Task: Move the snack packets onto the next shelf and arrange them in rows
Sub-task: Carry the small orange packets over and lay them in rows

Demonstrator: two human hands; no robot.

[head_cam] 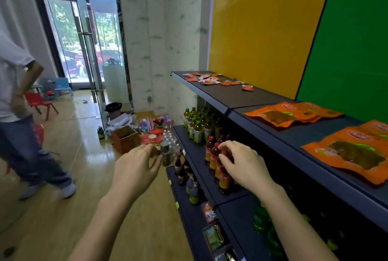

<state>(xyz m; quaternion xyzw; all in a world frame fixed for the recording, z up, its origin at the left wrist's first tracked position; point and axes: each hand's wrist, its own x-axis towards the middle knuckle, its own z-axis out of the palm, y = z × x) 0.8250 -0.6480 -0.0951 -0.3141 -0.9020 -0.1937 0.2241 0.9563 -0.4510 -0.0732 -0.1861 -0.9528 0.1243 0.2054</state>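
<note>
Small snack packets (210,79) lie scattered on the far top shelf (231,95) — big orange packets (294,114) nearer. Right hand (241,164) loosely curled, empty, over bottles (214,156) one shelf down. Left hand (136,168) half-curled — can't tell if it holds anything.

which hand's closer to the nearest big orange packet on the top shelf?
Right. The right hand is left of and below the packet, in front of the bottles. The left hand is farther left, off the shelving, above the floor.

Labels on snack packets (294,115) and bottles (212,156) are unreadably blurred.
</note>
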